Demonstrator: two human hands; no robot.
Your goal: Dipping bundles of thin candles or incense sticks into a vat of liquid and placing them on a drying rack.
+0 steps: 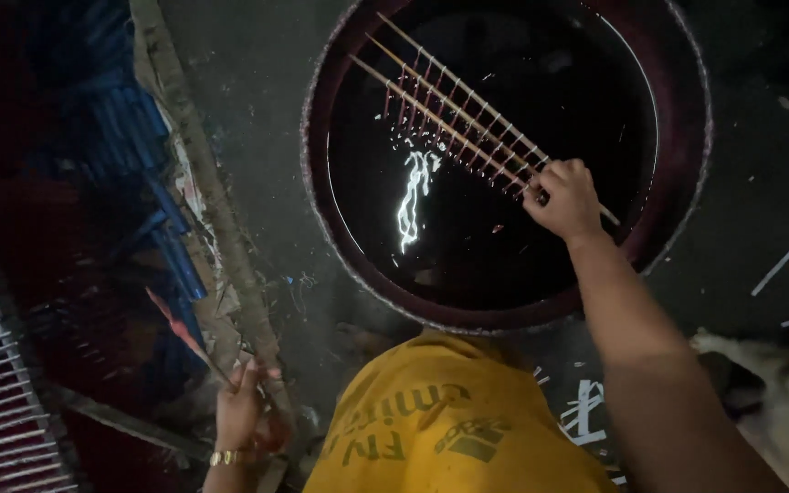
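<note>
The right hand is clenched around the near end of a rack of thin wooden sticks with short red pieces hanging from them. The rack is held tilted over the dark liquid in a big round tub, its far end reaching toward the tub's far rim. Left of the tub, the left hand, wearing a gold bracelet, grips a thin red stick beside a long wooden plank.
</note>
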